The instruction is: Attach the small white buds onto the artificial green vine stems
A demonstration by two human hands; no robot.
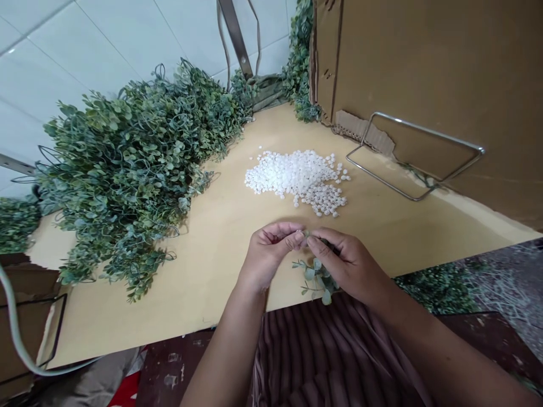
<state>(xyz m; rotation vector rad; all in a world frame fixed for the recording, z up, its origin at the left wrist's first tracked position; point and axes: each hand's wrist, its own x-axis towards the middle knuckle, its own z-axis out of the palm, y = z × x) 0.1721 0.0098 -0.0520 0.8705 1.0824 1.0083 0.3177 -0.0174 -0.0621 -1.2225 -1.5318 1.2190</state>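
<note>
Right grip (348, 255) pinched closed on a eucalyptus-style sprig (317, 276), leaves dangling just below; left grip (274, 249) meets it, pinched too, contents too small to tell! This one looks mid-work; beyond the grips, plenty of loose white beads (292, 174); left of them, heaped foliage (136, 147), finished or not, unclear

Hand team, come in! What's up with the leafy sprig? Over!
Right hand holding leafy sprig. Left hand pinched at right fingertips, contents unclear. White pieces heaped beyond; nothing seen blocking hands. Over.
</note>
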